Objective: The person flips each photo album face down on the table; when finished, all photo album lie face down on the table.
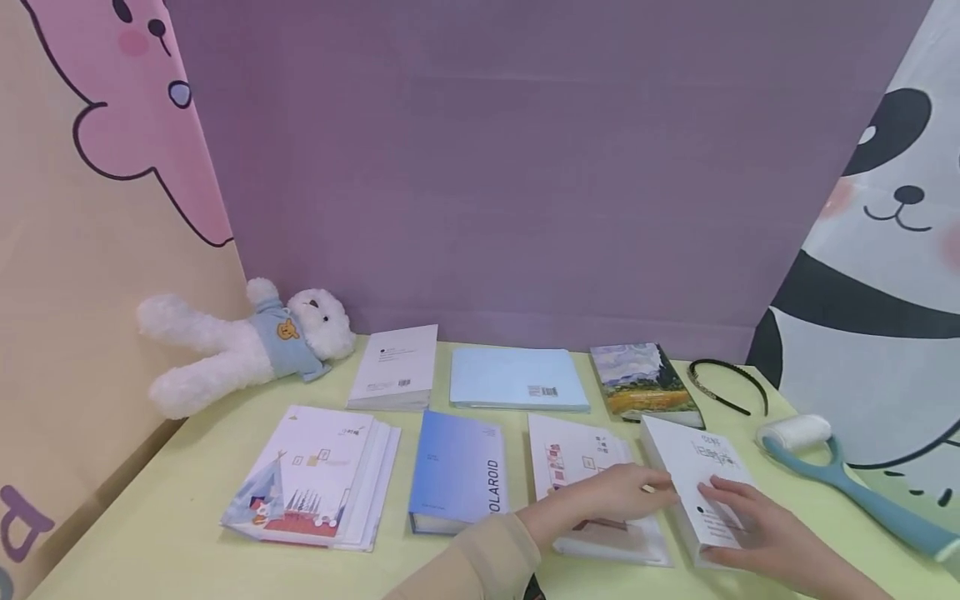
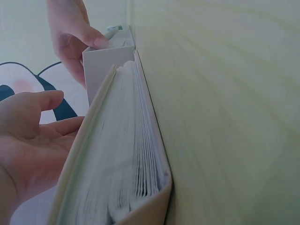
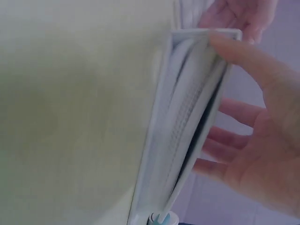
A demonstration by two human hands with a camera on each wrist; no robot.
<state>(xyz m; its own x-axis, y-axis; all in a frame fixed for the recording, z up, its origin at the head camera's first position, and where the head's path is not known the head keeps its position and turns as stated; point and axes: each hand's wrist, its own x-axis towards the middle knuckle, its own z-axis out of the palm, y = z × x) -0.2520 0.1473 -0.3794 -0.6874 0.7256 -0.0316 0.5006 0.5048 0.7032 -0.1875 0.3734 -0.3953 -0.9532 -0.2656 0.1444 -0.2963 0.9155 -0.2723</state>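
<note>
At the right of the front row in the head view, a thick white photo album lies on the table. My right hand holds it, fingers over the cover and thumb on the near edge. The right wrist view shows that thumb against the corner of the album's page side. My left hand hovers over a neighbouring white album with red pictures, its fingertips close to the held album's left side; I cannot tell whether they touch. Fanned page edges of the neighbouring album fill the left wrist view.
Left of these lie a blue POLAROID album and a tent-picture album. Behind are a white album, a light blue album and a painting-covered book. A headband, lint roller and plush bear flank them.
</note>
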